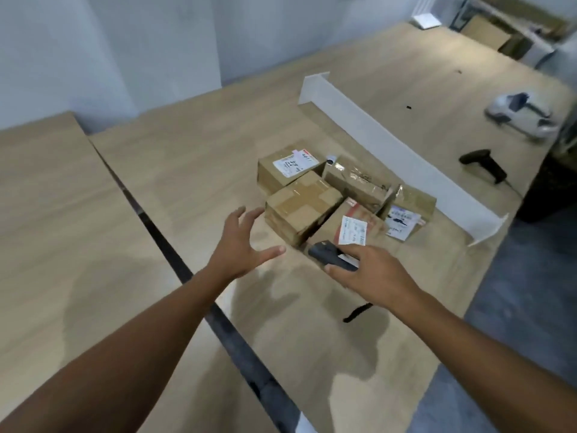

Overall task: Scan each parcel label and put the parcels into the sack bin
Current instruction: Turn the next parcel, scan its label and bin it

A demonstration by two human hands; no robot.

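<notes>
Several brown cardboard parcels are bunched together on the wooden table (pixel 187 182). The nearest is a taped parcel (pixel 301 204) without a visible label. Beside it lie a labelled parcel (pixel 349 225), another labelled one (pixel 406 214) to the right, and one at the back (pixel 288 165). My left hand (pixel 242 245) hovers with spread fingers just left of the taped parcel, touching nothing. My right hand (pixel 371 273) grips a black handheld scanner (pixel 331 256), its head close to the white label of the near parcel.
A long white divider board (pixel 390 142) stands behind the parcels. A second black scanner (pixel 484 165) and a white device (pixel 521 115) lie beyond it on the right. A dark gap (pixel 175 260) splits the tables. The grey floor (pixel 530 307) lies right. No sack bin in view.
</notes>
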